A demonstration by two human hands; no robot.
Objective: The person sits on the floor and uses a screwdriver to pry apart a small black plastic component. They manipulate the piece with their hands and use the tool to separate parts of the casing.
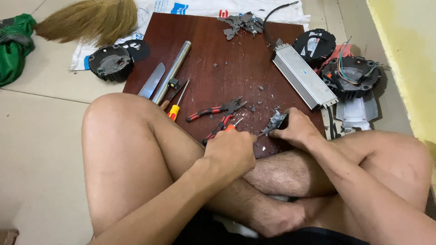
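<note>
Prying with a screwdriver (262, 133) gripped in the left hand (230, 152), the right hand (295, 129) clamps a grey part (275, 122) at the board's (213, 54) near edge; broken fragments (243, 22) suggest dismantling is well underway.

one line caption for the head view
Left hand drives a screwdriver into a small grey part held by the right hand.
</note>
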